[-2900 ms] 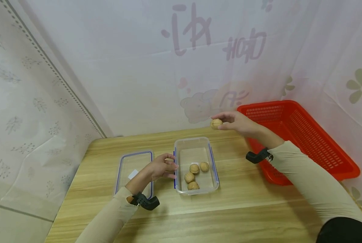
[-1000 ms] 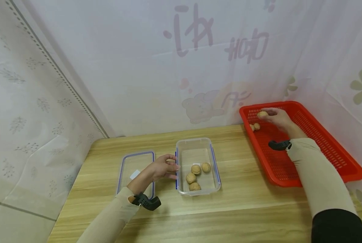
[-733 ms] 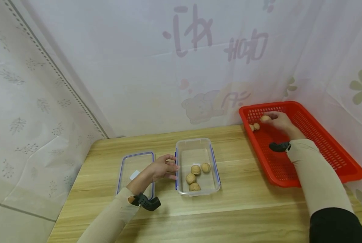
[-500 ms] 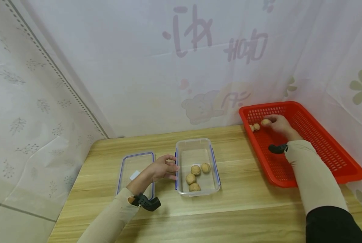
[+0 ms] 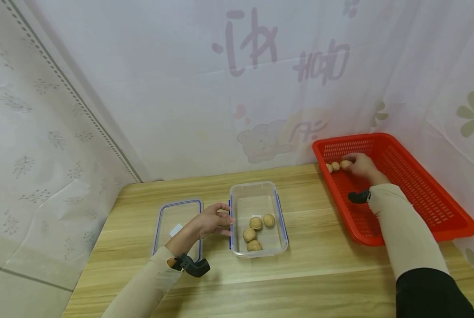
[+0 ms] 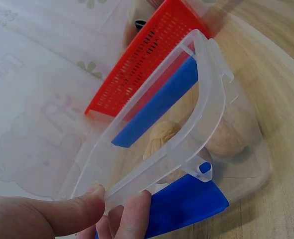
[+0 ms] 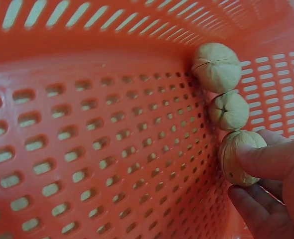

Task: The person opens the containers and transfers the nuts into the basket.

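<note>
My left hand [image 5: 224, 219] pinches the left rim of a clear plastic container [image 5: 278, 207] with blue clips, thumb over the rim [image 6: 187, 124] in the left wrist view. Three walnuts [image 5: 255, 233] lie inside it. My right hand [image 5: 352, 162] is in the far left corner of the red basket [image 5: 419, 185]. There its thumb [image 7: 266, 159] and a finger pinch a walnut [image 7: 236, 159] low against the mesh floor. Two more walnuts [image 7: 229, 110] lie in a row just beyond the held one, along the basket wall.
The container's clear lid [image 5: 177, 223] with a blue seal lies flat on the wooden table [image 5: 320, 274], left of the container. White printed curtains close in the back and both sides. The basket [image 6: 152, 55] stands at the table's right edge.
My right hand carried a walnut from above the container over to the basket, then lowered it beside the two walnuts there. The left hand stayed on the container's rim.
</note>
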Action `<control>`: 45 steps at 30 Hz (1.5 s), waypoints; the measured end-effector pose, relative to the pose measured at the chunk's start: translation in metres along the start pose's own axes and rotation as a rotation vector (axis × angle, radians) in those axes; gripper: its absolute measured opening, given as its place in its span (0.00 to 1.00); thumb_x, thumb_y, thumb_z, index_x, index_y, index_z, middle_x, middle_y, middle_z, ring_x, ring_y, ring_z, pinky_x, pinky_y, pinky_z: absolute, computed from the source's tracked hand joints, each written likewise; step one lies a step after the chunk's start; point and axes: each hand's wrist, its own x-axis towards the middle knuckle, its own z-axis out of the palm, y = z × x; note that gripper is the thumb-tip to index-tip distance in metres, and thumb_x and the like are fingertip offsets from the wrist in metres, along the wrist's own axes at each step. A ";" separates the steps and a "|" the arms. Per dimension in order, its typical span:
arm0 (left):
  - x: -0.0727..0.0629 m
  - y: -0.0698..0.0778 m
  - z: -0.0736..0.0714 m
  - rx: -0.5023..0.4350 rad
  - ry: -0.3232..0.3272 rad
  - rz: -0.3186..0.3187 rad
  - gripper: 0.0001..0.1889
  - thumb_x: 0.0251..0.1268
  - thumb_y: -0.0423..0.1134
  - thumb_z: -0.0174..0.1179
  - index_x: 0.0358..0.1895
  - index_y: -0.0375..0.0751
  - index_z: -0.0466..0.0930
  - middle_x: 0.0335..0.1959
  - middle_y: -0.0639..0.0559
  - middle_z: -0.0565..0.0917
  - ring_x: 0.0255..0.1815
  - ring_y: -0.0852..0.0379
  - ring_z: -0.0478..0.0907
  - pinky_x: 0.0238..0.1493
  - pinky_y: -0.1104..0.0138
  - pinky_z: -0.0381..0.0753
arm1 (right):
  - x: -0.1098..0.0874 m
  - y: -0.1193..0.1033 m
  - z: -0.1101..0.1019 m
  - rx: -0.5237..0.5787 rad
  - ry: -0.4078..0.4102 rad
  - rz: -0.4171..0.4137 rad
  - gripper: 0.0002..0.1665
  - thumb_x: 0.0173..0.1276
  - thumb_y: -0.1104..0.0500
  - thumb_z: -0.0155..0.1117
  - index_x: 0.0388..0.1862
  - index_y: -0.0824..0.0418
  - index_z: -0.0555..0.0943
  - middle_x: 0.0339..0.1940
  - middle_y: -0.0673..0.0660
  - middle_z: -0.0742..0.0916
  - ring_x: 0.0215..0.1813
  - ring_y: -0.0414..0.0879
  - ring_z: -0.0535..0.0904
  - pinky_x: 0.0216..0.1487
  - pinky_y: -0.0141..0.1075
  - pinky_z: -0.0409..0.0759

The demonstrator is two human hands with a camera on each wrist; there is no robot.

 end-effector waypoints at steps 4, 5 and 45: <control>0.000 -0.001 0.000 0.000 -0.001 -0.004 0.24 0.72 0.21 0.56 0.67 0.27 0.59 0.42 0.44 0.74 0.36 0.57 0.78 0.40 0.61 0.92 | 0.000 0.002 0.003 -0.024 0.016 -0.005 0.27 0.74 0.62 0.62 0.65 0.77 0.72 0.61 0.78 0.76 0.61 0.68 0.70 0.66 0.62 0.70; 0.000 -0.001 0.000 0.000 -0.003 -0.003 0.24 0.72 0.21 0.56 0.67 0.27 0.59 0.42 0.44 0.74 0.36 0.57 0.78 0.40 0.61 0.92 | 0.000 0.002 0.003 -0.023 0.018 -0.004 0.26 0.74 0.62 0.61 0.65 0.77 0.72 0.61 0.78 0.76 0.60 0.68 0.70 0.66 0.62 0.70; -0.001 0.001 0.000 -0.002 -0.017 -0.001 0.26 0.72 0.21 0.57 0.67 0.26 0.57 0.41 0.44 0.75 0.36 0.57 0.79 0.42 0.61 0.92 | -0.012 -0.014 -0.019 -0.247 -0.107 -0.069 0.41 0.84 0.47 0.47 0.75 0.81 0.55 0.71 0.84 0.64 0.72 0.78 0.57 0.74 0.70 0.57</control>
